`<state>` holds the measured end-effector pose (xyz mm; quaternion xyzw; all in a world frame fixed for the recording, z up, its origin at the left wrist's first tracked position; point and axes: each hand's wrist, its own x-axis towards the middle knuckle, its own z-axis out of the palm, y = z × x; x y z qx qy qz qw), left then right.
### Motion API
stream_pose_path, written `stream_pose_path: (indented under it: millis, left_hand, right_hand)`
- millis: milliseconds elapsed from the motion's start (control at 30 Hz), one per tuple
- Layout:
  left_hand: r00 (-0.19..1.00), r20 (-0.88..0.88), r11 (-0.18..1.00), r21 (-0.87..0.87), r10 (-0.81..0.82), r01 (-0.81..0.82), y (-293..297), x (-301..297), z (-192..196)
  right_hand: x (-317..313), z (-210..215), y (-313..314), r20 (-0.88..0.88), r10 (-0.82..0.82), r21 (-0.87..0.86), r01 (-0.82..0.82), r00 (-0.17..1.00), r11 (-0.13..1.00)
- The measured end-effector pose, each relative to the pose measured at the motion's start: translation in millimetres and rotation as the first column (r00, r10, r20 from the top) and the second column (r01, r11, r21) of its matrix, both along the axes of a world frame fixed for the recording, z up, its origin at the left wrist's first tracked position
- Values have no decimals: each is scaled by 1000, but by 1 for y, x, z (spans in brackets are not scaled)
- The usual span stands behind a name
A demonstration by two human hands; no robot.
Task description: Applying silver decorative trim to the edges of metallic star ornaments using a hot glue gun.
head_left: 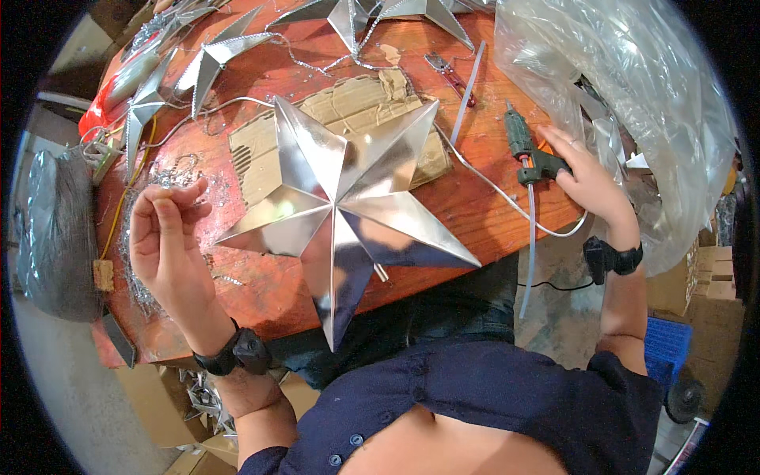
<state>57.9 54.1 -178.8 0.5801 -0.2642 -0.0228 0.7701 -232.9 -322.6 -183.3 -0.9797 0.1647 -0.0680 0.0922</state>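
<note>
A large shiny silver five-pointed star [380, 170] lies in front of me, partly over a flat piece of corrugated cardboard [257, 146], its lowest point reaching past the table's near edge. My left hand [168, 237] is raised left of the star, thumb and fingertips pinched together. Whatever they hold, if anything, is too small to make out. On the right, my right hand [590, 178] rests against a dark green glue gun [520, 138], fingers stretched out and thumb side by its black handle. A long translucent glue stick [529, 261] sticks out of the gun's rear.
Several smaller silver stars [218, 59] with beaded edging lie along the far side of the reddish wooden table [273, 289]. Red-handled snips [455, 83] and another glue stick [469, 91] lie far right. Clear plastic sheeting [649, 119] bulges at the right; a white cord [495, 186] crosses the table.
</note>
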Motion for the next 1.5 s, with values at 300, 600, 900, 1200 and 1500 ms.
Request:
stream_pose_path:
  millis: [300,600,900,1200,1500]
  left_hand:
    - [997,68,998,-29,-48,50,10,27,-26]
    - [984,122,984,98,133,-146,-13,9,-24]
    - [992,97,976,191,84,-101,-6,-3,-27]
    - [977,133,967,171,166,-187,-7,-4,-23]
    - [980,195,989,133,37,-64,-3,5,-26]
  right_hand:
    - [9,10,3,-177,79,79,-66,981,995]
    - [59,26,52,454,-180,727,-246,873,641]
    - [79,34,128,554,306,542,-614,774,574]
    - [74,32,133,487,293,410,-512,823,755]
    - [72,36,131,409,338,372,-493,848,787]
